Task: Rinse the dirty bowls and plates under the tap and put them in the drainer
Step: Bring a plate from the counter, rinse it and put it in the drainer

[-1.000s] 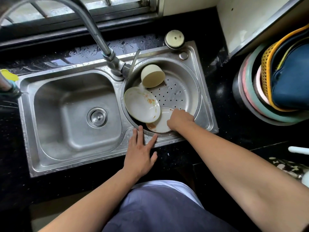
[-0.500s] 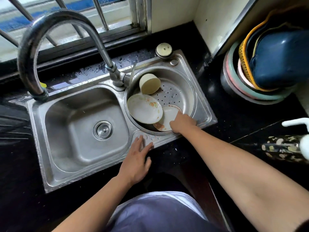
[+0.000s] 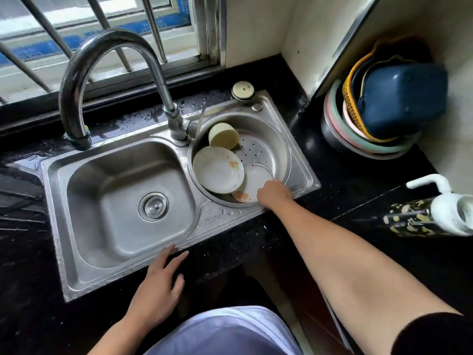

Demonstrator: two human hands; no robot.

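A black stone countertop [image 3: 345, 190] fills the view from 3 to 9 o'clock. Set into it is a steel double sink [image 3: 225, 216]. Its square left basin [image 3: 115, 213] has a drain strainer [image 3: 153, 206] in the floor. A gooseneck tap [image 3: 158, 80] stands on the far rim and arches toward 10 o'clock, with its spout end over the far left corner of the sink.

At 2 o'clock a stack of plastic basins [image 3: 358, 147] leans against the wall, with a navy tub [image 3: 401, 98] on top.

The sink's right side holds a round perforated drainer [image 3: 266, 147], which contains all the crockery. A large stained plate [image 3: 217, 170] lies tilted at the drainer's 8 o'clock. It overlaps a smaller lettered plate [image 3: 256, 180] at 5 o'clock. A cream bowl [image 3: 223, 136] lies on its side at 11 o'clock, touching the large plate's far rim.

The right hand [image 3: 275, 194] reaches in from 5 o'clock. Its fingers are curled down over the near edge of the smaller lettered plate, and the fingertips are hidden.

The left hand [image 3: 158, 285] rests at 6 o'clock. Its fingers are straight and slightly spread, and the tips touch the sink's front rim.

A patterned pump bottle [image 3: 422, 219] lies at 3 o'clock. A round cap [image 3: 243, 90] sits at the sink's far right corner.
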